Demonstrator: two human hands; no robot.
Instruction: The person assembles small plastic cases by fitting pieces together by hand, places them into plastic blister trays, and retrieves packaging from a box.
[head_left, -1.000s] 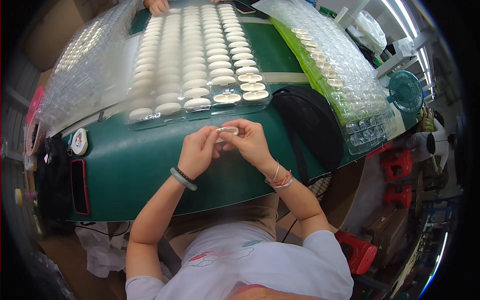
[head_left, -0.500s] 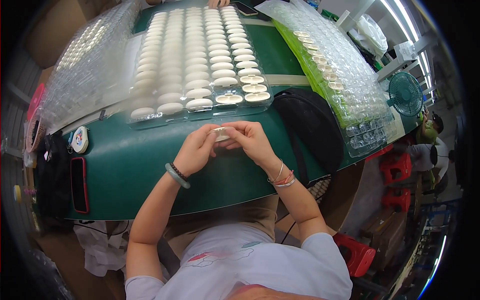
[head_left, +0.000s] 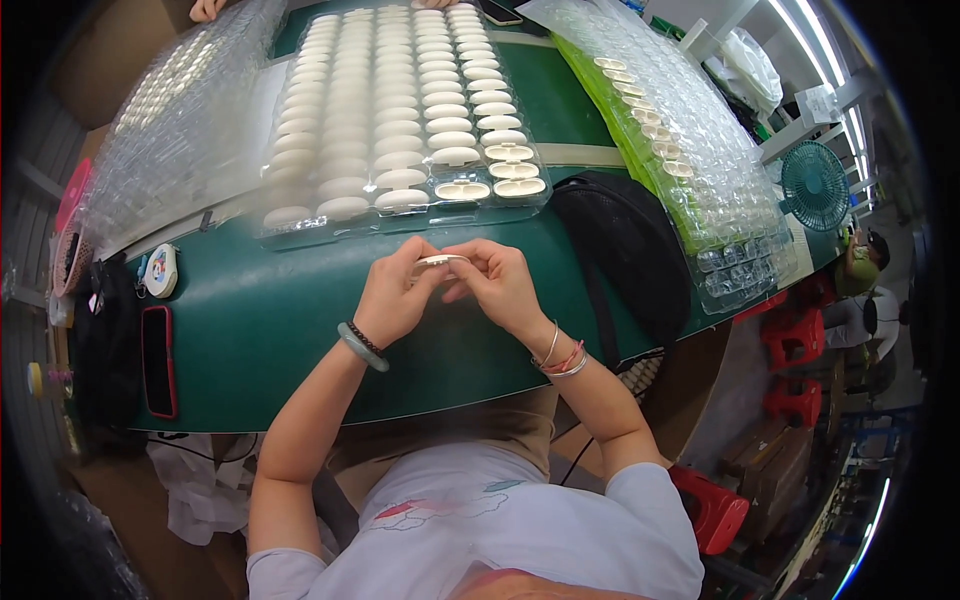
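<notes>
Between my fingertips, above the green table [head_left: 290,340], is a small white oval case [head_left: 438,260]. My left hand [head_left: 393,292] pinches its left end with the thumb and fingers. At the other end, my right hand [head_left: 500,285] grips it with curled fingers. The case is tilted edge-up, and fingers cover part of it. Just beyond my hands lies a clear plastic tray [head_left: 400,226] with rows of similar oval cases [head_left: 343,207]. Most of these are closed, while several at its near right corner [head_left: 518,187] lie open.
A black bag [head_left: 630,245] lies right of my hands. Clear trays on green sheeting [head_left: 590,95] stand beyond it, near a green fan [head_left: 815,185]. More clear trays [head_left: 150,160] are stacked left. A red-edged phone [head_left: 158,360] lies near left. Another person's hand [head_left: 207,9] shows far left.
The white case has turned in my fingers, so its edge now faces up. At the far left a co-worker's hand has come into view above the stacked trays.
</notes>
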